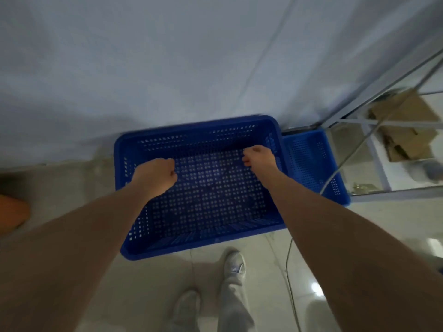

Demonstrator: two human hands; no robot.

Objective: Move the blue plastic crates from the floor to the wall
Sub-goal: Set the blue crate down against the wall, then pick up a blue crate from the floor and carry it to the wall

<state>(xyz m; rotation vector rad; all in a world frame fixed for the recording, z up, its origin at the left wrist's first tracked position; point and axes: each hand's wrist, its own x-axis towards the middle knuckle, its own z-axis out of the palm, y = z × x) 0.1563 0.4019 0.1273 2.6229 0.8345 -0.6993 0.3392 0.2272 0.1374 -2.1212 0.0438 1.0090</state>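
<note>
A blue perforated plastic crate [199, 188] stands on the tiled floor with its far side against the pale wall [167, 68]. The crate has nothing in it. My left hand [155, 176] hovers over the crate's left part, curled into a fist with nothing in it. Over the right part, close to the right wall of the crate, my right hand [260, 159] is also closed and holds nothing. A paler blue crate shape [311, 164] shows just to the right, at the glass panel; I cannot tell whether it is a second crate or a reflection.
A metal-framed glass panel [383, 97] rises at the right, with cardboard boxes [405, 125] seen in it. A thin cable [288, 271] runs across the floor. An orange object [12, 212] sits at the left edge. My shoes [233, 262] are just in front of the crate.
</note>
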